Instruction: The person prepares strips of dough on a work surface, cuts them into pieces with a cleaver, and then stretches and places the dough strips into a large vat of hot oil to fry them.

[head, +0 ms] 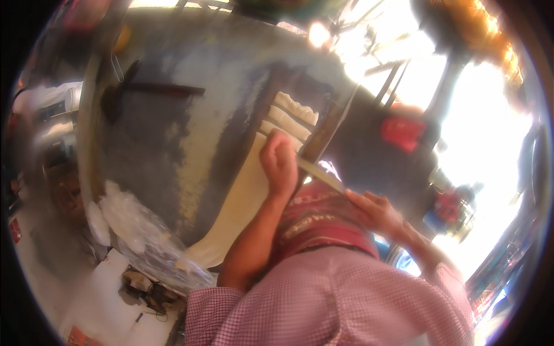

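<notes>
A long flat band of pale dough (236,197) runs diagonally across the dark worktable (151,142). Beyond its far end lie narrow cut strips, a wavy-edged one (296,108) farthest away and a smoother one (289,122) nearer. My left hand (279,162) is curled over the dough at the cut end; whether its fingers grip anything is hidden. In my right hand (374,212) is one end of a long, flat, pale tool (321,174), perhaps a blade. The tool slants up toward my left hand, past the table's edge, and its far tip lies beside that hand.
A crumpled clear plastic sheet (138,229) covers the table's near left corner, against the dough's near end. A dark bar (164,89) lies on the far left of the table. Off the right side is a blurred red object (404,132). Strong light washes out the right.
</notes>
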`<control>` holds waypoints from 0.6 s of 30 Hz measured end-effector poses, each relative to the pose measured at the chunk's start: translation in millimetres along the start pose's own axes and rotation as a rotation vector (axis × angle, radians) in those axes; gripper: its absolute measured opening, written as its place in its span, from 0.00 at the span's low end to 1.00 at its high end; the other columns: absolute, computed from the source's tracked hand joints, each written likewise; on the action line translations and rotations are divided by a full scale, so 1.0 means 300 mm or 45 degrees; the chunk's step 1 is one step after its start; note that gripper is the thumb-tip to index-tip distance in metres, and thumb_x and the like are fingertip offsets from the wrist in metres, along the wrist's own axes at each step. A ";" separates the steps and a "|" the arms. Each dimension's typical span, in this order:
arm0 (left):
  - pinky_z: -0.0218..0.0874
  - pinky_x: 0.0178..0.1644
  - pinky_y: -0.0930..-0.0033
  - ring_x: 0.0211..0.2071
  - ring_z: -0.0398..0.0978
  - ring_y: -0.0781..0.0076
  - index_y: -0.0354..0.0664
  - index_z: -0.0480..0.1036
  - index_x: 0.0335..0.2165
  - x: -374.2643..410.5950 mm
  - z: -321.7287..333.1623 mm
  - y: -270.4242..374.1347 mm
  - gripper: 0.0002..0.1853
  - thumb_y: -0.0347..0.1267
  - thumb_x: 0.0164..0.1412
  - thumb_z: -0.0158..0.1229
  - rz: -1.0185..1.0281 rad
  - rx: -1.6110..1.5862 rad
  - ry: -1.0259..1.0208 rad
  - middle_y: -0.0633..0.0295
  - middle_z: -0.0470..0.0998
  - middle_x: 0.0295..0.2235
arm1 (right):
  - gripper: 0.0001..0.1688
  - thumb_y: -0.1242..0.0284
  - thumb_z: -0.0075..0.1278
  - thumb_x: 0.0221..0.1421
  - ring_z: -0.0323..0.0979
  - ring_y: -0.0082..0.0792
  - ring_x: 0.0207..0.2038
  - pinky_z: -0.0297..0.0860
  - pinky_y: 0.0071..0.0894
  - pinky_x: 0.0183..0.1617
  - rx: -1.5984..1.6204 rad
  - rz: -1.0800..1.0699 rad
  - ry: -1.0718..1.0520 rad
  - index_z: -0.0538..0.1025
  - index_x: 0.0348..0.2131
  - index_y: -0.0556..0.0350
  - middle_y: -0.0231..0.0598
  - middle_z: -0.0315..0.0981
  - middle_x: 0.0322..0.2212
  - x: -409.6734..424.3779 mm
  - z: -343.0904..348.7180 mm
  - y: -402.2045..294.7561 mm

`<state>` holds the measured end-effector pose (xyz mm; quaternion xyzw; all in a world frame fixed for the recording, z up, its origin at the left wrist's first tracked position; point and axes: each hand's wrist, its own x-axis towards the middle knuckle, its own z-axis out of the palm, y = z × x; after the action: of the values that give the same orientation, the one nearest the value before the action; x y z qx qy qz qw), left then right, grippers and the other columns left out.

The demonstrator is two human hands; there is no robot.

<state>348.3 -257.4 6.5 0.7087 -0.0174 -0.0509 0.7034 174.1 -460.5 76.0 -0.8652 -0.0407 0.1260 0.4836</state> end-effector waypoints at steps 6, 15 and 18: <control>0.51 0.31 0.75 0.24 0.58 0.78 0.38 0.60 0.18 -0.002 -0.030 0.085 0.08 0.19 0.48 0.37 -0.146 -0.105 -0.054 0.64 0.62 0.20 | 0.36 0.75 0.58 0.57 0.73 0.39 0.23 0.72 0.37 0.26 -0.070 -0.046 -0.002 0.66 0.63 0.47 0.44 0.72 0.27 -0.015 -0.036 -0.130; 0.49 0.33 0.75 0.26 0.57 0.77 0.39 0.59 0.16 0.110 -0.216 0.016 0.07 0.20 0.46 0.39 -0.102 -0.054 0.072 0.64 0.63 0.21 | 0.37 0.76 0.56 0.58 0.74 0.46 0.37 0.74 0.44 0.40 0.124 -0.075 0.003 0.64 0.64 0.46 0.44 0.75 0.32 0.177 0.141 -0.104; 0.50 0.31 0.74 0.25 0.57 0.78 0.40 0.60 0.17 0.118 -0.203 0.001 0.07 0.22 0.48 0.40 -0.053 -0.004 0.056 0.65 0.62 0.20 | 0.36 0.75 0.56 0.58 0.75 0.46 0.39 0.75 0.42 0.42 0.142 -0.134 0.056 0.64 0.64 0.45 0.45 0.77 0.36 0.180 0.127 -0.086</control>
<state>389.4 -200.1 5.3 0.7087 0.0129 -0.0499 0.7036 217.6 -404.9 69.0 -0.8361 -0.0682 0.0833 0.5379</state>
